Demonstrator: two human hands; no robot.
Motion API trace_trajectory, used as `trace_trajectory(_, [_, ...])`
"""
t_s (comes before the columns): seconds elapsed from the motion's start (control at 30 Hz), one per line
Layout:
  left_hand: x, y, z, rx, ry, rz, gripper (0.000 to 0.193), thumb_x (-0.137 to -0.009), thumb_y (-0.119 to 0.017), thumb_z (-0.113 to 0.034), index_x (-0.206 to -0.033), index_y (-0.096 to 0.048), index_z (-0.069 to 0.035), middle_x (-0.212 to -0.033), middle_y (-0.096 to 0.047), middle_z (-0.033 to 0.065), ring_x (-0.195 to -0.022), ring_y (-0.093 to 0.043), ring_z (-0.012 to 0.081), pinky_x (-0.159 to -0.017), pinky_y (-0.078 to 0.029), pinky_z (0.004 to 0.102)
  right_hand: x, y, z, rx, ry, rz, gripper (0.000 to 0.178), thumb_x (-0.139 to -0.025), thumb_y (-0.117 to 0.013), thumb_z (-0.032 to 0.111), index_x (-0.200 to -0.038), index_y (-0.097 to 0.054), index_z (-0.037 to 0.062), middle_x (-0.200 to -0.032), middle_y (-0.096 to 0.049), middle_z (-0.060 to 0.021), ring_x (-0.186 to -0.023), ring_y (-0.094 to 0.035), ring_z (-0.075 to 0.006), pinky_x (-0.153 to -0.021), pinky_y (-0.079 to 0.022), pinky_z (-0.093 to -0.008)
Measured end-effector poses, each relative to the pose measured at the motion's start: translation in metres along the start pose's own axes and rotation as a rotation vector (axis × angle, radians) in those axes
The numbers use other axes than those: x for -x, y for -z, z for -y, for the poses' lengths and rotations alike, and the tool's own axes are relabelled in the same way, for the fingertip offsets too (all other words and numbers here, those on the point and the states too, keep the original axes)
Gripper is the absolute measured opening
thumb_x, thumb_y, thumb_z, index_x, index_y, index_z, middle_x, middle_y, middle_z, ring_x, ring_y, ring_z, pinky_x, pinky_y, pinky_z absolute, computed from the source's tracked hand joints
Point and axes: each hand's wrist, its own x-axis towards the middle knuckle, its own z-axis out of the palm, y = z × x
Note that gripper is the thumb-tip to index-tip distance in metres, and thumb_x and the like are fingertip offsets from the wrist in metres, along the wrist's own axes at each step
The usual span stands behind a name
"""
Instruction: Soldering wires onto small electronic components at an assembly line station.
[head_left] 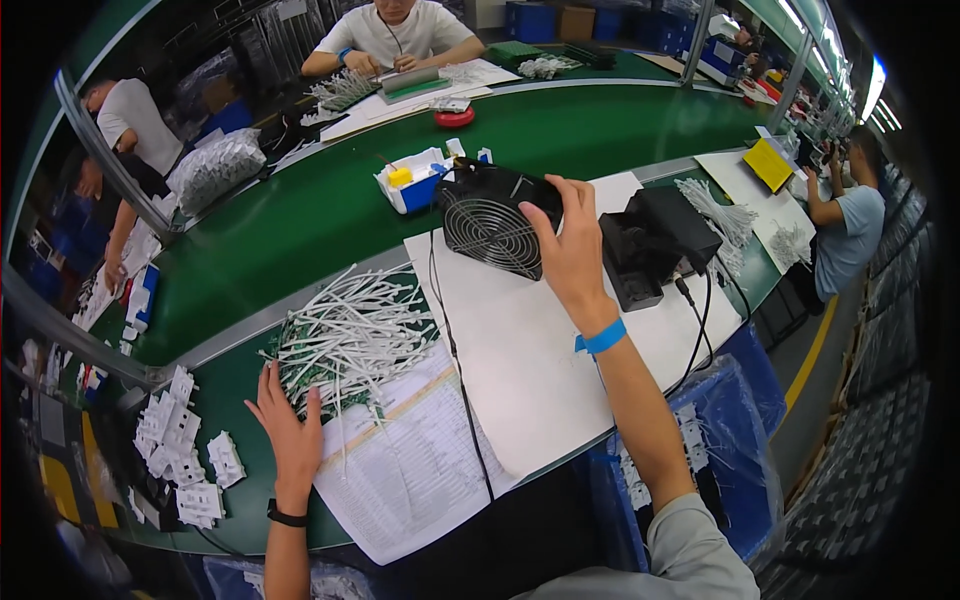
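Note:
My right hand (575, 255), with a blue band at its wrist, grips the right edge of a black fan (492, 232) with a round wire guard. The fan is above or on the far part of a white board (500, 370); which, I cannot tell. My left hand (288, 430), wearing a black wristband, has its fingers spread at the near left edge of a heap of white wires (350, 330). Green pieces show among the wires. Printed paper sheets (410, 480) lie between the heap and me.
White plastic parts (170, 440) lie at the left. Right of the fan stands a black device (665, 235) with cables. A thin black cable (455, 350) crosses the board. Beyond are a blue-and-white box (410, 185) and a green conveyor belt (300, 205). Several other people work nearby.

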Motion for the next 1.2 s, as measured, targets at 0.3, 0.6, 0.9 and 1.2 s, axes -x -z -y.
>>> trace_trajectory(0.3, [0.001, -0.004, 0.006, 0.013, -0.006, -0.015, 0.072, -0.098, -0.063, -0.034, -0.155, -0.032, -0.002, -0.159, -0.034, 0.0231, -0.151, -0.026, 0.0378, -0.124, 0.0, 0.0612, 0.002, 0.006, 0.011, 0.021, 0.011, 0.04, 0.044, -0.097, -0.071, 0.021, -0.127, -0.053, -0.0059, -0.121, -0.052, -0.0216, -0.105, -0.061, -0.0415, -0.087, -0.053, -0.0446])
trace_trajectory(0.6, [0.0, 0.0, 0.003, 0.009, -0.019, -0.01, 0.074, -0.099, -0.061, -0.038, -0.156, -0.03, -0.002, -0.159, -0.033, 0.0238, -0.151, -0.026, 0.0389, -0.123, -0.001, 0.0623, 0.006, 0.017, 0.014, 0.044, 0.004, 0.062, 0.046, -0.096, -0.072, 0.023, -0.126, -0.054, -0.007, -0.123, -0.053, -0.0215, -0.107, -0.06, -0.0408, -0.091, -0.051, -0.043])
trace_trajectory(0.9, [0.002, -0.001, 0.006, 0.003, -0.006, -0.008, 0.073, -0.099, -0.061, -0.037, -0.156, -0.031, -0.001, -0.159, -0.032, 0.0246, -0.151, -0.024, 0.0392, -0.123, -0.001, 0.062, 0.042, 0.005, -0.009, 0.044, 0.1, -0.142, 0.065, -0.099, -0.064, 0.017, -0.153, -0.033, -0.0018, -0.15, -0.04, -0.0215, -0.14, -0.039, -0.0356, -0.117, -0.031, -0.0439])
trace_trajectory(1.2, [0.001, -0.004, 0.006, -0.001, 0.005, -0.029, 0.074, -0.099, -0.061, -0.041, -0.156, -0.033, -0.003, -0.159, -0.03, 0.0263, -0.151, -0.024, 0.0408, -0.124, -0.002, 0.0618, 0.048, -0.002, -0.023, -0.148, -0.011, -0.1, 0.081, -0.097, -0.066, 0.023, -0.16, -0.019, 0.0036, -0.154, -0.035, -0.0202, -0.144, -0.036, -0.0336, -0.119, -0.029, -0.047])
